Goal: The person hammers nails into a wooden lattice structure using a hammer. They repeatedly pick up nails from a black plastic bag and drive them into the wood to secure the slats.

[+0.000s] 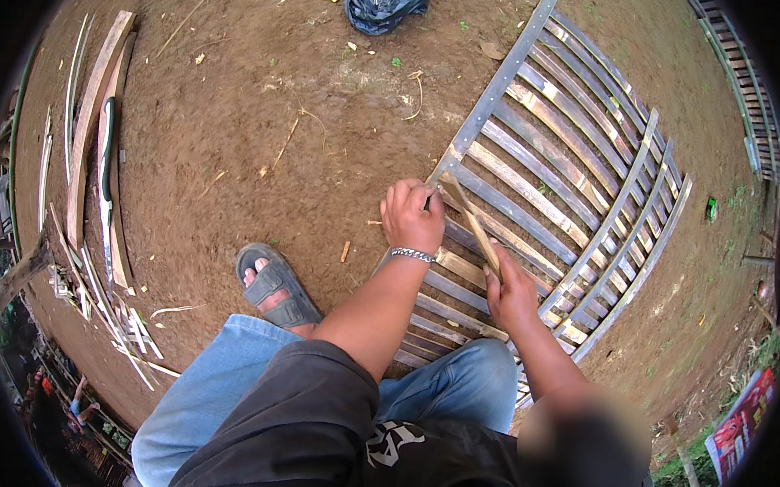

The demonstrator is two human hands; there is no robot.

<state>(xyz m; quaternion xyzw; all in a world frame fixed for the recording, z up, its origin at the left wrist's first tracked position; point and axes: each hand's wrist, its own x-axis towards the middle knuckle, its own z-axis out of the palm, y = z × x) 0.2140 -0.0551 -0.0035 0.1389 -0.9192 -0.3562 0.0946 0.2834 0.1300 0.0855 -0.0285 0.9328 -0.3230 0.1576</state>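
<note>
A slatted panel (533, 158) of bamboo or wood strips lies on the ground in front of me and to the right, its slats fixed to a grey edge rail (487, 104). My left hand (411, 217) is closed at the near end of that rail, fingers curled; whatever it pinches is hidden. A wooden-handled tool (474, 217) slants across the slats, with my right hand (510, 288) wrapped round its lower part. The tool's far end reaches the rail beside my left hand, and its head cannot be made out clearly.
Long boards (94, 135), a handsaw (107, 175) and thin strips (129, 332) lie on the left. A black plastic bag (387, 7) with small grey pieces sits at the far side. Another slatted panel (749, 94) stands far right. My sandalled foot (275, 286) rests left of the panel.
</note>
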